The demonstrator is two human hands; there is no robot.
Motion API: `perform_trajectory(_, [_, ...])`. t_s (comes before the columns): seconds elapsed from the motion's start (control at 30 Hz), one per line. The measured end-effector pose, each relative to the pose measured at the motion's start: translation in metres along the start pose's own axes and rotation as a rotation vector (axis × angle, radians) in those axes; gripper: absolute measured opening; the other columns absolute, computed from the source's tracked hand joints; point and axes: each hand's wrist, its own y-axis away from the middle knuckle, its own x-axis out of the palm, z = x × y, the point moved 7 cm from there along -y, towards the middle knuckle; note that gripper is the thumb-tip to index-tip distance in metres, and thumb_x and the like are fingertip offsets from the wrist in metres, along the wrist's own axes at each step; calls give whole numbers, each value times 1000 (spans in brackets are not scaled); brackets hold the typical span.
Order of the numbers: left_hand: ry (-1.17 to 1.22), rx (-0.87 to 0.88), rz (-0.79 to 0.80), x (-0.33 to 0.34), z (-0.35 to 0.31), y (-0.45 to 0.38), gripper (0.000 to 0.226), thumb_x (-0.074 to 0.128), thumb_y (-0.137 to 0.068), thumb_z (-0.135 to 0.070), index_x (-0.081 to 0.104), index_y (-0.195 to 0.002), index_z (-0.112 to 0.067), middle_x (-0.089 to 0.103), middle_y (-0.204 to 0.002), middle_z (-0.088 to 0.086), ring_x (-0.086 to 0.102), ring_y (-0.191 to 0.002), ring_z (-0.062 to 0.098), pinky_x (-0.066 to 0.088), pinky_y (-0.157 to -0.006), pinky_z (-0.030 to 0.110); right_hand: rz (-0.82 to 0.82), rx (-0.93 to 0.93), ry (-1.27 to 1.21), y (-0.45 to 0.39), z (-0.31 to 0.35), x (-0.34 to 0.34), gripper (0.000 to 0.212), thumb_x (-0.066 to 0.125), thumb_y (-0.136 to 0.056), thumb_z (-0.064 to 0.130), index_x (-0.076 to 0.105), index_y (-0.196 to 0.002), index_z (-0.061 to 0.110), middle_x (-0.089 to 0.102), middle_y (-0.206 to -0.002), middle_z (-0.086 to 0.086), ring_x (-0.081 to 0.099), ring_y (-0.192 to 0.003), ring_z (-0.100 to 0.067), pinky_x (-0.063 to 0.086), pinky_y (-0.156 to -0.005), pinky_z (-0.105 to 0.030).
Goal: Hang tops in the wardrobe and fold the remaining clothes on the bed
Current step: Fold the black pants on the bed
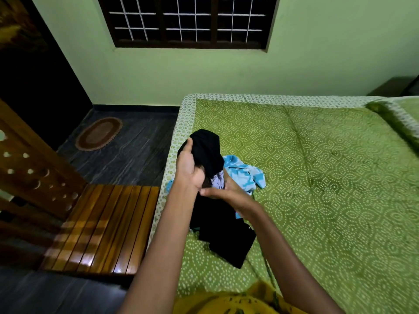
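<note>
A black garment [209, 152] is lifted above the left edge of the bed [317, 177], and its lower part hangs down onto the green patterned bedspread. My left hand [189, 168] grips its upper part with the thumb up along the cloth. My right hand [223, 193] holds the same garment lower down, fingers curled round the bunched fabric. A light blue patterned garment [244, 173] lies crumpled on the bed right behind my hands. A bit of pale lilac cloth [218, 181] shows between my hands.
A wooden slatted bench [104, 225] stands against the bed's left side. An oval mat [98, 133] lies on the dark floor beyond it. A barred window [188, 21] is in the green wall. A pillow [399, 112] lies at the bed's far right.
</note>
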Motion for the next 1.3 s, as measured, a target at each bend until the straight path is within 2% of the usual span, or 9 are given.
perform_trajectory(0.13, [-98, 26, 100, 2, -14, 5, 46, 32, -101, -38, 55, -116, 0, 61, -102, 15, 59, -91, 20, 50, -81, 29, -384, -18, 32, -4, -7, -19, 31, 66, -76, -13, 60, -88, 14, 67, -81, 1, 63, -67, 0, 50, -70, -17])
perform_trajectory(0.3, [-1576, 215, -158, -38, -46, 3, 25, 61, -82, -38, 65, -80, -14, 67, -96, 7, 64, -82, 25, 52, -78, 32, -314, 8, 44, -13, 26, -48, 25, 61, -74, -13, 58, -76, 12, 63, -58, 4, 57, -52, -9, 48, -57, -22])
perform_trajectory(0.37, [-1539, 450, 8, -21, -53, 9, 30, 66, -75, -18, 61, -105, -19, 59, -115, 0, 58, -106, 20, 46, -89, 30, -136, 38, 201, -19, 40, -42, 24, 58, -73, -12, 58, -73, 12, 61, -54, 5, 53, -45, -6, 43, -48, -19])
perform_trajectory(0.5, [-1253, 362, 578, 13, -13, 17, 73, 62, -66, -10, 39, -133, -24, 49, -131, -1, 48, -119, 7, 39, -98, 17, -5, 80, -23, -25, 58, -32, 24, 57, -64, -7, 62, -83, 7, 69, -65, -1, 64, -54, -12, 54, -57, -22])
perform_trajectory(0.7, [-1058, 557, 351, 6, -25, 11, 44, 70, -81, -2, 50, -118, -14, 61, -108, -3, 60, -90, -10, 45, -86, 12, -191, -25, -133, -17, 56, -71, 38, 71, -66, -1, 50, -92, 18, 69, -69, 2, 63, -55, -8, 48, -49, -17])
perform_trajectory(0.9, [-859, 681, 221, 7, -48, 16, 23, 49, -95, -3, 50, -116, -12, 58, -112, 2, 57, -92, -12, 42, -84, 8, -312, -31, 343, -4, -1, -95, 41, 61, -74, -19, 47, -82, 19, 54, -70, 0, 54, -58, -4, 46, -64, -30])
perform_trajectory(1.07, [-782, 558, 160, -5, -57, 11, 57, 58, -88, -41, 46, -133, -7, 53, -133, 14, 50, -124, 23, 37, -109, 42, -519, -71, 517, -4, -38, -85, 25, 73, -71, 8, 56, -87, 18, 59, -92, -1, 56, -92, -19, 44, -82, -34])
perform_trajectory(1.17, [-738, 539, 177, -10, -62, 11, 66, 60, -80, -52, 49, -130, -11, 54, -134, 13, 47, -128, 27, 32, -110, 50, -463, -172, 602, -7, -45, -67, 61, 66, -65, 25, 58, -121, 2, 51, -126, -11, 46, -116, -16, 36, -99, -28])
perform_trajectory(1.3, [-641, 493, 157, -21, -70, 13, 23, 53, -94, -31, 60, -113, -20, 63, -118, 4, 54, -117, 22, 33, -111, 47, -327, -185, 705, -20, -57, -56, 75, 66, -61, 41, 53, -127, 9, 51, -127, -11, 46, -115, -19, 38, -100, -37])
